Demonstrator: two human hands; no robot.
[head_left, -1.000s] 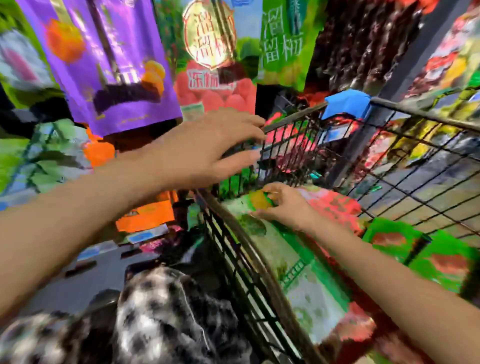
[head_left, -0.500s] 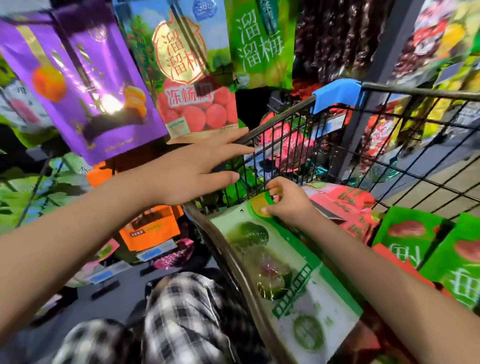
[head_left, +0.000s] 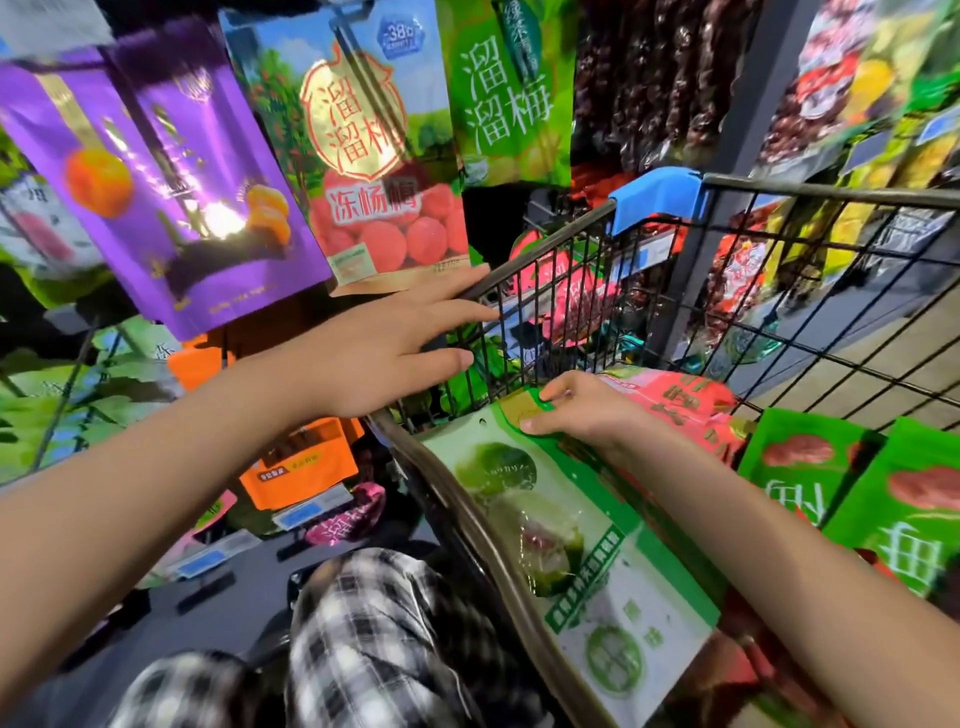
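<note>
The right hand (head_left: 582, 410) pinches the top corner of the green snack bag (head_left: 571, 545), by the left edge of the cart (head_left: 550, 243). The left hand (head_left: 374, 348) is open and holds nothing, maybe touching the rim. Next, lift the bag out.

A shop, plainly a supermarket snack aisle. Far and left, hanging in overlapping rows: glossy sealed bags with Chinese lettering, among them a purple pouch (head_left: 171, 182), a red-fruit pouch (head_left: 363, 156) and a green hanging pouch (head_left: 509, 93). Beneath, price labels (head_left: 311, 512) along shelf edges. At right, a wire shopping trolley (head_left: 831, 189) with a blue corner guard (head_left: 657, 195), loaded with a green-and-white pouch (head_left: 571, 519) and more green packets (head_left: 810, 467).
</note>
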